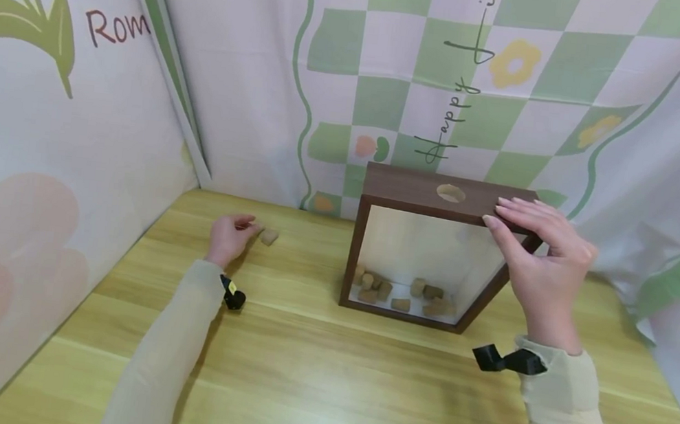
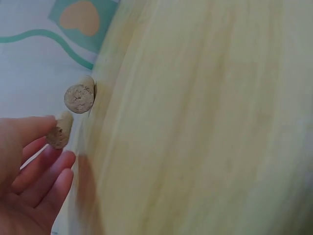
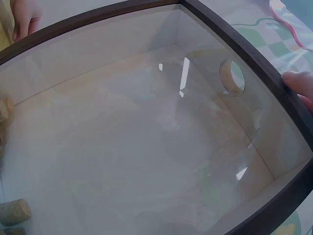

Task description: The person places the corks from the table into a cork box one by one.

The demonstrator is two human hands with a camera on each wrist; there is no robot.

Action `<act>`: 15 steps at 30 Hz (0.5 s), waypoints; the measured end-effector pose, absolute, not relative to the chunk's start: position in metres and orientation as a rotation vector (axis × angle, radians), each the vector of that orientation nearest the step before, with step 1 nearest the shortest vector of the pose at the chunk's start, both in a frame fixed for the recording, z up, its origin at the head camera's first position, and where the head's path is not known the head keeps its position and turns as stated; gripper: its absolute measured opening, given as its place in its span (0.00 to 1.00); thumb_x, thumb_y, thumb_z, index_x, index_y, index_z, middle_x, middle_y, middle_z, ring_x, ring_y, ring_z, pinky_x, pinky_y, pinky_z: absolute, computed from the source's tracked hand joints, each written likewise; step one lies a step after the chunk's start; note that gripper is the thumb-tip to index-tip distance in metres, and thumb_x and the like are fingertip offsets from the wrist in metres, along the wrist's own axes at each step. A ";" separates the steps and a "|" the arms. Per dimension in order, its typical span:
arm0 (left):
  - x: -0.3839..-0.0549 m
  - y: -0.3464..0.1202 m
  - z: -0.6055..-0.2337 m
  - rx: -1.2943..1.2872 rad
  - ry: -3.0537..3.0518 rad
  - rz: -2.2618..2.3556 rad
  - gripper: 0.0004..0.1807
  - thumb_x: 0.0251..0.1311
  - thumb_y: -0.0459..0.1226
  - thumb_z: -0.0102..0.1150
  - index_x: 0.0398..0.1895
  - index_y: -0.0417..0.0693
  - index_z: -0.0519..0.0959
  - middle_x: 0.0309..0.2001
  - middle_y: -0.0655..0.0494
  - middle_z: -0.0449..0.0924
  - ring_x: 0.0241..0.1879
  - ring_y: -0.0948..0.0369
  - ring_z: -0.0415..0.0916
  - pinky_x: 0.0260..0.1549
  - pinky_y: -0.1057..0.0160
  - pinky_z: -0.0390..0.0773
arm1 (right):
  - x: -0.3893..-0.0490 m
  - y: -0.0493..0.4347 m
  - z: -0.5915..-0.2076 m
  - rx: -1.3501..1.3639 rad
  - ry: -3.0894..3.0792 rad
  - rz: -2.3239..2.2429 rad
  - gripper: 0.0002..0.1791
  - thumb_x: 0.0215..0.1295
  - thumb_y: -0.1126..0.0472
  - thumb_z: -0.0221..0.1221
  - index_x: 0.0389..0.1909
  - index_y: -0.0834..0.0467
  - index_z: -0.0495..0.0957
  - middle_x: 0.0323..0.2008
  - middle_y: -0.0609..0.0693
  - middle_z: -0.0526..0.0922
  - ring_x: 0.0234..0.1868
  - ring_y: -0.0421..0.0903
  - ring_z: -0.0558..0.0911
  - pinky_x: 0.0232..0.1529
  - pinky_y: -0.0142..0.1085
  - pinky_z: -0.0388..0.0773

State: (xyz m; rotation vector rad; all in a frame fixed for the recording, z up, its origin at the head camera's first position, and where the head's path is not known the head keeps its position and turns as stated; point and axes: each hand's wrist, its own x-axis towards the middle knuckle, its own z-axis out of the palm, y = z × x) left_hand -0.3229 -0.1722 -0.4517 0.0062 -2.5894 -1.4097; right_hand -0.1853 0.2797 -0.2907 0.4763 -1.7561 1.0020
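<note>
At the far left of the table, my left hand [image 1: 230, 238] pinches a cork [image 2: 59, 131] between thumb and fingertip. A second cork [image 1: 269, 237] lies on the table just past it. My right hand [image 1: 549, 261] rests on the top right corner of a dark wooden box frame [image 1: 405, 184], fingers extended over the top and thumb at the front edge. A round hole [image 1: 450, 193] opens in the box's top. Behind its clear front, several corks [image 1: 401, 305] lie along the bottom.
The box stands upright on the wood-grain table [image 1: 297, 380], near the back. A patterned curtain [image 1: 394, 52] hangs behind the table, and a printed white cloth [image 1: 73, 142] hangs along the left side.
</note>
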 end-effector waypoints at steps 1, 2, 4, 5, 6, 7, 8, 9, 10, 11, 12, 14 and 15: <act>-0.323 -0.173 -0.451 0.011 -2.578 -1.415 0.18 0.68 0.35 0.66 0.56 0.33 0.82 0.48 0.39 0.85 0.48 0.46 0.81 0.49 0.52 0.81 | -0.186 0.280 -0.291 0.477 -1.752 1.004 0.11 0.51 0.67 0.78 0.36 0.63 0.90 0.38 0.59 0.89 0.49 0.47 0.86 0.61 0.44 0.75; -0.322 -0.173 -0.451 0.017 -2.568 -1.416 0.17 0.68 0.35 0.66 0.56 0.34 0.82 0.48 0.39 0.85 0.48 0.47 0.81 0.47 0.53 0.81 | -0.186 0.280 -0.291 0.477 -1.749 1.007 0.11 0.51 0.67 0.78 0.35 0.63 0.90 0.38 0.60 0.89 0.49 0.48 0.86 0.61 0.44 0.75; -0.321 -0.174 -0.449 0.025 -2.557 -1.419 0.17 0.68 0.35 0.65 0.56 0.34 0.82 0.49 0.39 0.84 0.47 0.47 0.82 0.45 0.53 0.82 | -0.186 0.279 -0.290 0.476 -1.745 1.008 0.11 0.51 0.67 0.78 0.35 0.63 0.90 0.38 0.60 0.89 0.49 0.47 0.86 0.61 0.44 0.76; -0.320 -0.175 -0.447 0.031 -2.549 -1.428 0.16 0.68 0.34 0.65 0.56 0.35 0.83 0.49 0.39 0.84 0.47 0.47 0.82 0.44 0.54 0.82 | -0.185 0.279 -0.290 0.476 -1.745 1.010 0.11 0.51 0.67 0.78 0.35 0.63 0.90 0.38 0.60 0.89 0.49 0.47 0.86 0.61 0.45 0.76; -0.319 -0.175 -0.446 0.038 -2.548 -1.436 0.16 0.68 0.34 0.64 0.56 0.35 0.82 0.50 0.39 0.83 0.47 0.47 0.82 0.44 0.55 0.82 | -0.184 0.278 -0.289 0.475 -1.744 1.009 0.10 0.51 0.67 0.78 0.35 0.64 0.90 0.38 0.60 0.89 0.49 0.47 0.86 0.61 0.45 0.76; -0.319 -0.175 -0.445 0.041 -2.545 -1.438 0.16 0.69 0.34 0.64 0.56 0.34 0.82 0.51 0.39 0.83 0.47 0.47 0.82 0.44 0.55 0.82 | -0.183 0.276 -0.288 0.474 -1.745 1.010 0.10 0.51 0.67 0.78 0.35 0.64 0.90 0.38 0.60 0.89 0.49 0.47 0.86 0.61 0.45 0.76; -0.318 -0.175 -0.444 0.049 -2.538 -1.440 0.16 0.68 0.34 0.64 0.56 0.35 0.82 0.51 0.40 0.83 0.47 0.47 0.82 0.44 0.56 0.82 | -0.183 0.275 -0.288 0.473 -1.745 1.009 0.10 0.51 0.68 0.78 0.35 0.64 0.90 0.38 0.61 0.88 0.49 0.47 0.86 0.61 0.45 0.75; -0.318 -0.175 -0.443 0.055 -2.527 -1.450 0.16 0.68 0.34 0.64 0.56 0.34 0.82 0.51 0.39 0.83 0.47 0.47 0.82 0.43 0.57 0.83 | -0.182 0.275 -0.287 0.472 -1.744 1.009 0.10 0.51 0.68 0.78 0.35 0.65 0.90 0.38 0.61 0.88 0.49 0.47 0.86 0.61 0.45 0.76; -0.317 -0.175 -0.442 0.066 -2.511 -1.466 0.16 0.68 0.34 0.65 0.55 0.34 0.83 0.51 0.39 0.83 0.47 0.47 0.82 0.43 0.57 0.83 | -0.182 0.275 -0.287 0.473 -1.743 1.010 0.10 0.51 0.68 0.78 0.35 0.65 0.90 0.38 0.61 0.88 0.49 0.46 0.86 0.61 0.45 0.76; -0.316 -0.175 -0.441 0.078 -2.491 -1.484 0.16 0.67 0.34 0.66 0.55 0.34 0.83 0.51 0.40 0.83 0.46 0.47 0.83 0.43 0.57 0.83 | -0.182 0.274 -0.287 0.474 -1.741 1.012 0.10 0.51 0.68 0.78 0.35 0.65 0.90 0.38 0.61 0.88 0.49 0.47 0.86 0.61 0.44 0.76; -0.316 -0.175 -0.439 0.089 -2.472 -1.497 0.16 0.66 0.34 0.67 0.54 0.34 0.83 0.50 0.40 0.84 0.46 0.47 0.83 0.43 0.57 0.83 | -0.182 0.275 -0.287 0.474 -1.739 1.013 0.10 0.51 0.68 0.78 0.35 0.65 0.90 0.38 0.61 0.88 0.49 0.47 0.86 0.61 0.44 0.76; -0.315 -0.174 -0.436 0.104 -2.434 -1.509 0.16 0.64 0.34 0.69 0.52 0.34 0.84 0.49 0.40 0.85 0.45 0.48 0.84 0.44 0.56 0.83 | -0.184 0.276 -0.288 0.474 -1.735 1.014 0.10 0.51 0.68 0.78 0.35 0.64 0.90 0.38 0.60 0.89 0.49 0.47 0.86 0.61 0.44 0.76; -0.314 -0.173 -0.435 0.111 -2.417 -1.520 0.16 0.63 0.33 0.70 0.52 0.34 0.84 0.48 0.40 0.85 0.45 0.48 0.84 0.45 0.56 0.83 | -0.185 0.277 -0.289 0.473 -1.733 1.015 0.10 0.50 0.67 0.78 0.35 0.64 0.90 0.38 0.60 0.89 0.49 0.47 0.86 0.60 0.44 0.76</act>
